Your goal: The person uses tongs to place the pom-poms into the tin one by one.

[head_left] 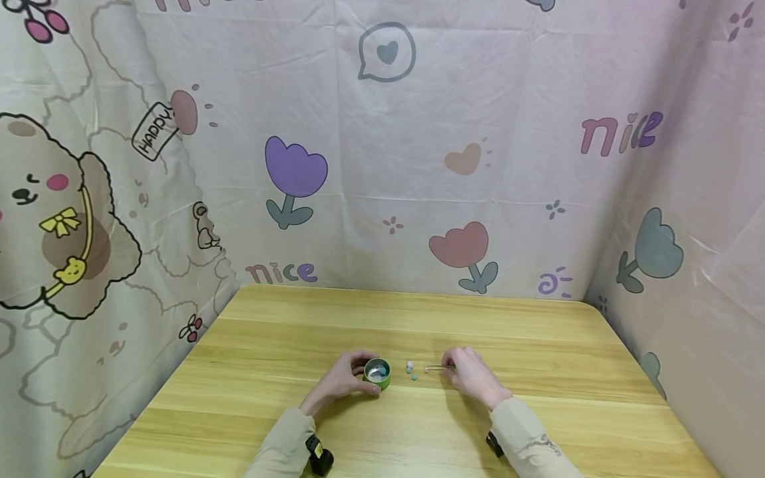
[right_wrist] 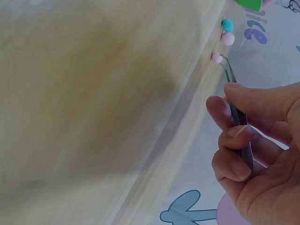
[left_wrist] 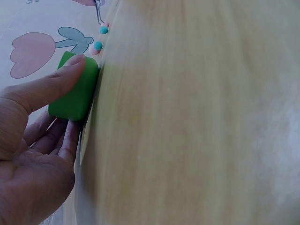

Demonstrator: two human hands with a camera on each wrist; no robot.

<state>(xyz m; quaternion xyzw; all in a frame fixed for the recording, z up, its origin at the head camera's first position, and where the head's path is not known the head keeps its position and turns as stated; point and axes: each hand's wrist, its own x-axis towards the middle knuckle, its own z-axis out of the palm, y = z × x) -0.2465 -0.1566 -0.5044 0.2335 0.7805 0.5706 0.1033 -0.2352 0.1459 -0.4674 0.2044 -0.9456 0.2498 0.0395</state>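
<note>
A small green cup (head_left: 378, 373) stands on the wooden table (head_left: 299, 332), and my left hand (head_left: 344, 377) grips it, thumb and fingers curled round its side (left_wrist: 75, 91). My right hand (head_left: 472, 376) pinches metal tweezers (right_wrist: 236, 110) whose tips (head_left: 429, 369) touch a small pink ball (right_wrist: 216, 57). Between cup and tweezers lie a few more tiny balls: a pink one (head_left: 409, 364) and teal ones (head_left: 414, 376), also seen as teal ball (left_wrist: 98, 46) and pink ball (right_wrist: 228, 39).
Printed cartoon cloth (head_left: 388, 133) walls the table on the back and both sides. Wrist cameras (head_left: 319, 455) sit on both sleeves. The tabletop stretches wide around the small objects.
</note>
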